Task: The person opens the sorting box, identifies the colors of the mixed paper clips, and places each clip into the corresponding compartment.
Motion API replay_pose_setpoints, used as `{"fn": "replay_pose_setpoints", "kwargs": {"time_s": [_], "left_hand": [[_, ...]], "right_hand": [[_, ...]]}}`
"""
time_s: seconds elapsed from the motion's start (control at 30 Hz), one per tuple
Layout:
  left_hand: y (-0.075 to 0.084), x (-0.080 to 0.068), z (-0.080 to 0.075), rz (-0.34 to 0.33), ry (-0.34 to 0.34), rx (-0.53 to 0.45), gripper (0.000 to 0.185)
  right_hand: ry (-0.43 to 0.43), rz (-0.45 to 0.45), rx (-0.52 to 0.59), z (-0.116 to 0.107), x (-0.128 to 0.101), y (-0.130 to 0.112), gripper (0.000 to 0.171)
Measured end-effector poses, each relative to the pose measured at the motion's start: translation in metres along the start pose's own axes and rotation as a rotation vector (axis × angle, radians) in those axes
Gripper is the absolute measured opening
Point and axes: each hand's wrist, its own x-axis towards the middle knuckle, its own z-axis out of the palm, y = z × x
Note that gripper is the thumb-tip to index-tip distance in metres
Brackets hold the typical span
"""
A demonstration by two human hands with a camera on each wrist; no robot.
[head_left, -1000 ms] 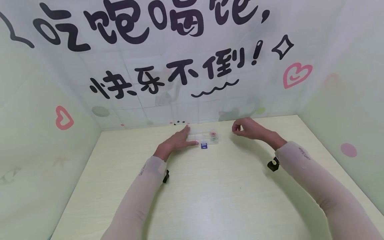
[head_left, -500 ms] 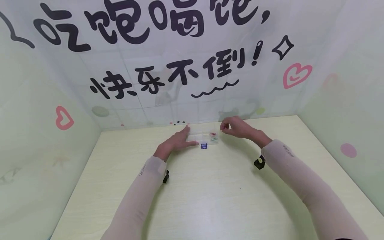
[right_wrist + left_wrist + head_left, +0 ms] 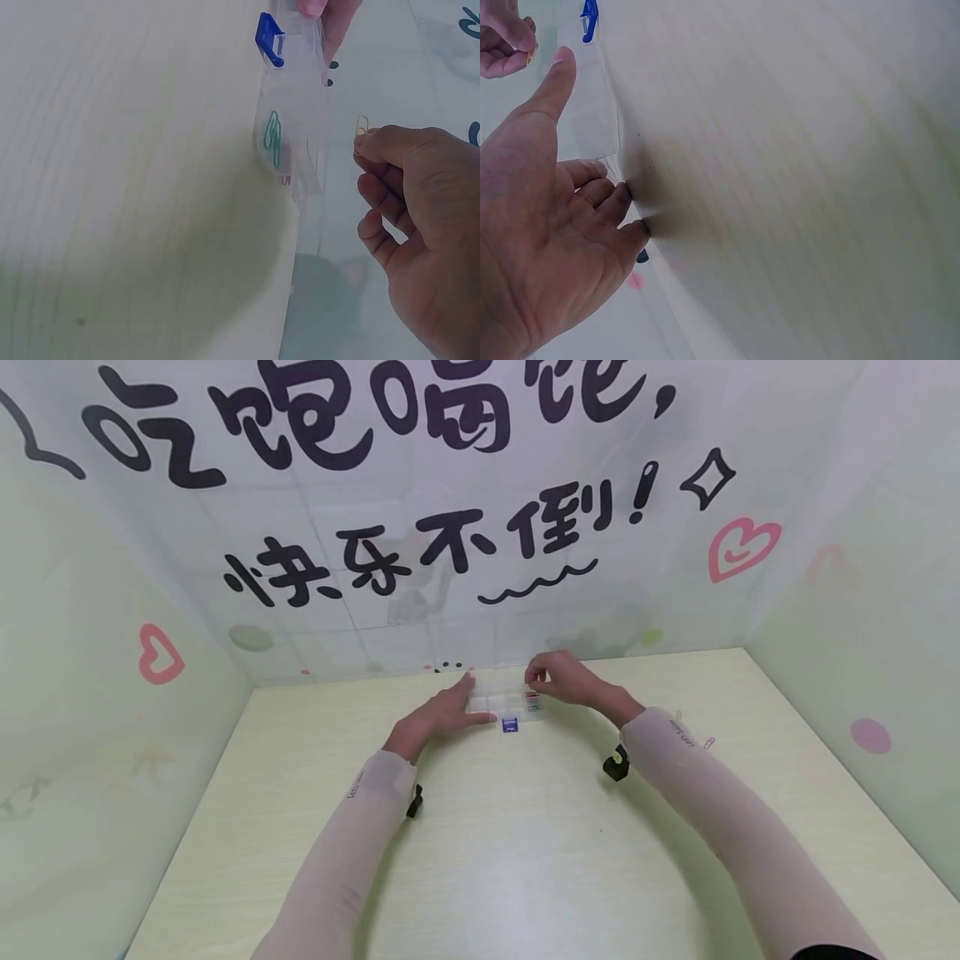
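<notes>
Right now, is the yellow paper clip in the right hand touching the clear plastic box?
Apart. The right wrist view shows the paper clip pinched in the right hand, with a plain gap between it and the box.

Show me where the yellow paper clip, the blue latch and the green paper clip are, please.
yellow paper clip [image 3: 362, 125], right wrist view, its upper loop.
blue latch [image 3: 269, 39], right wrist view, its front face.
green paper clip [image 3: 272, 139], right wrist view, its middle.
</notes>
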Motion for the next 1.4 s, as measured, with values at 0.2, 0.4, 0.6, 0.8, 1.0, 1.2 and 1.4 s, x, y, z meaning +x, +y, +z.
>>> {"fn": "replay_pose_setpoints", "kwargs": {"time_s": [0.2,0.4,0.6,0.8,1.0,1.2,1.4], "left_hand": [[-0.001,0.0,0.0,-0.004,0.004,0.005,0.112],[-0.004,0.0,0.002,0.0,0.001,-0.005,0.113],[-0.005,0.001,0.002,0.016,0.005,-0.01,0.114],[-0.004,0.002,0.001,0.012,0.007,0.0,0.11],[-0.006,0.003,0.003,0.01,0.007,0.003,0.11],[-0.006,0.002,0.004,0.016,-0.001,0.002,0.11],[-0.005,-0.001,0.003,0.028,-0.003,-0.002,0.109]], "right_hand": [[-0.02,0.043,0.01,0.009,0.01,-0.004,0.008],[-0.057,0.091,0.017,0.017,0.014,-0.006,0.012],[-0.072,0.102,-0.01,0.019,0.015,-0.007,0.013],[-0.074,0.077,-0.011,0.015,0.011,-0.006,0.014],[-0.049,0.068,-0.005,0.008,0.0,-0.004,0.014],[-0.018,0.027,-0.003,-0.001,-0.018,0.006,0.013],[-0.021,0.023,-0.023,-0.01,-0.035,0.015,0.016]]}}
